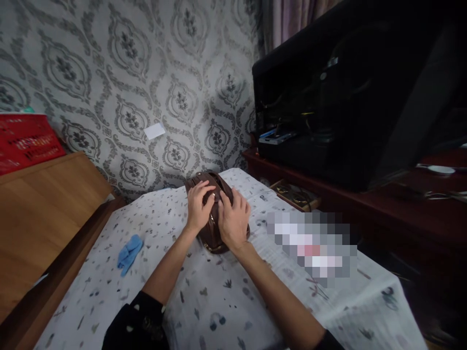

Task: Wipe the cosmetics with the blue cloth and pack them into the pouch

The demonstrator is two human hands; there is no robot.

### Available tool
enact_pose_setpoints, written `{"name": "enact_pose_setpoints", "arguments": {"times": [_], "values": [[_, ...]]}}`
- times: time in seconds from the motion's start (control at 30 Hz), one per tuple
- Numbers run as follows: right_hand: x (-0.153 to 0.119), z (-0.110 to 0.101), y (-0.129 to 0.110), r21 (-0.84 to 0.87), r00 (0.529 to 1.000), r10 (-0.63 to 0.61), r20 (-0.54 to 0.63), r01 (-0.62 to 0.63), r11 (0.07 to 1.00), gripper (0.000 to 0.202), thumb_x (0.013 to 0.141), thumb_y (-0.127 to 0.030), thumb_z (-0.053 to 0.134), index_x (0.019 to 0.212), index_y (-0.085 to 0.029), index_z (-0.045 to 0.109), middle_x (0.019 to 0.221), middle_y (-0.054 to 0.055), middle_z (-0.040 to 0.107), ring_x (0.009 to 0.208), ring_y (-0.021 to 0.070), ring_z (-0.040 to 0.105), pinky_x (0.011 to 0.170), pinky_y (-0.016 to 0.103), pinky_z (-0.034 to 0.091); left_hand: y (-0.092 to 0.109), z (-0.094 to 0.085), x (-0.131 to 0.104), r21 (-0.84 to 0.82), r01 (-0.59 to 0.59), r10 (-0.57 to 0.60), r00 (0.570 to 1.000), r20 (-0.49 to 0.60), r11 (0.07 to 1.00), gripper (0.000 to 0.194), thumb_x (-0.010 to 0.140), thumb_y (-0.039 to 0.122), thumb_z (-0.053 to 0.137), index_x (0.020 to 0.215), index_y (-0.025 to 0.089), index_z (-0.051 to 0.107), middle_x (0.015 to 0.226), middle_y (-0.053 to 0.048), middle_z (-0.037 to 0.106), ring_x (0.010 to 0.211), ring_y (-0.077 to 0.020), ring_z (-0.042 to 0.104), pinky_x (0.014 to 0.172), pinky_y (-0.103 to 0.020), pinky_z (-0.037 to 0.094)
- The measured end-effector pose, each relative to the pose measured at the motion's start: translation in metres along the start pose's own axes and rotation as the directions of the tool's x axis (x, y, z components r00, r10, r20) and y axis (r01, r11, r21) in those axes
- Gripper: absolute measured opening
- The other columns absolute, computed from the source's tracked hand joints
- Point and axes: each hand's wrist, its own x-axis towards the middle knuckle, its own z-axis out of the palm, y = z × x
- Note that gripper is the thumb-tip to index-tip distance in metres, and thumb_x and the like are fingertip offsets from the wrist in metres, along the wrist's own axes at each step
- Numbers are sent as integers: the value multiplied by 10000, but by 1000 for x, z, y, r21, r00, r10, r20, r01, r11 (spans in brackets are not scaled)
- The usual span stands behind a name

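A dark brown bag (214, 239) with gold-coloured zips stands on the patterned white cloth, in the middle of the view. My left hand (199, 208) grips its upper left part, thumb and forefinger close together near a small metal fitting. From the right side my right hand (233, 219) holds the bag, with the thumb toward the middle and the other fingers curled over the top. The hands partly cover the bag's upper face, and what lies under the fingertips is hidden.
A crumpled blue cloth (130, 253) lies left of the bag. Wooden furniture (47, 209) carrying a red package (31, 141) borders the left. On the right are a large black screen (339, 97), an open drawer (297, 194) and a blurred-out patch (314, 248).
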Motion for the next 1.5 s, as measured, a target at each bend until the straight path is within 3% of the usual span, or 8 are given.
{"name": "enact_pose_setpoints", "arguments": {"times": [0.27, 0.37, 0.5, 0.63, 0.77, 1.0, 1.13, 1.5], "values": [[-6, -3, -7, 22, 999, -33, 16, 32, 999, 462, 992, -380, 428, 1342, -127, 594, 1461, 260, 467, 1342, 405, 406, 1038, 596, 383, -2, -5, 6, -81, 14, -13, 1000, 9, 997, 229, 970, 315, 500, 1022, 242, 711, 1204, -81, 702, 1223, -241, 596, 1111, -423, 407], [-6, -3, -1, 37, 998, -63, -9, 63, 997, 442, 996, -362, 423, 1340, -150, 601, 1444, 232, 478, 1312, 373, 429, 1039, 557, 403, -23, -13, 29, -144, 217, -224, 974, -34, 966, 238, 952, 311, 494, 1039, 216, 695, 1167, -64, 717, 1161, -212, 625, 1068, -347, 443], [-5, -3, 1, 39, 998, -56, -24, 57, 998, 409, 992, -348, 447, 1328, -179, 610, 1426, 196, 496, 1294, 345, 437, 1039, 533, 411, -70, -22, 68, -88, 559, -566, 820, -90, 824, 217, 895, 328, 515, 887, 167, 661, 1010, -87, 731, 1093, -261, 642, 961, -354, 495], [-4, -6, 0, 47, 998, -58, -14, 58, 997, 418, 992, -353, 467, 1325, -154, 620, 1403, 207, 513, 1265, 341, 453, 1022, 507, 419, -110, -17, 88, -36, 755, -753, 656, 50, 655, 310, 822, 483, 604, 702, 197, 589, 703, -73, 676, 875, -292, 688, 739, -370, 544], [-3, -8, 0, 43, 999, -44, 0, 44, 998, 410, 988, -359, 485, 1324, -167, 623, 1390, 186, 521, 1266, 321, 454, 1037, 486, 411, -130, -7, 96, -16, 859, -833, 500, 237, 511, 349, 769, 534, 636, 684, 204, 566, 584, -27, 621, 563, -214, 626, 586, -356, 544], [-3, -10, -1, 68, 1000, -13, 28, 11, 998, 408, 974, -355, 511, 1337, -193, 605, 1428, 165, 485, 1295, 317, 426, 1039, 490, 406, -147, -6, 114, 86, 904, -858, 362, 365, 418, 312, 622, 440, 783, 646, 190, 598, 521, -36, 614, 450, -212, 557, 457, -358, 505], [-3, -11, -1, 80, 999, -8, 42, 5, 997, 414, 968, -350, 521, 1346, -197, 592, 1436, 161, 476, 1306, 318, 415, 1051, 497, 398, -152, -3, 120, 83, 892, -847, 387, 364, 443, 223, 632, 346, 758, 629, 190, 598, 477, -17, 579, 435, -201, 540, 451, -333, 490], [-2, -11, -1, 48, 999, -8, 42, 6, 999, 413, 968, -361, 523, 1341, -201, 601, 1432, 157, 484, 1307, 312, 420, 1054, 485, 402, -150, 7, 112, -75, 776, -750, 626, 212, 626, 79, 622, 167, 636, 597, 188, 564, 486, 24, 513, 516, -174, 534, 513, -256, 431]]}}
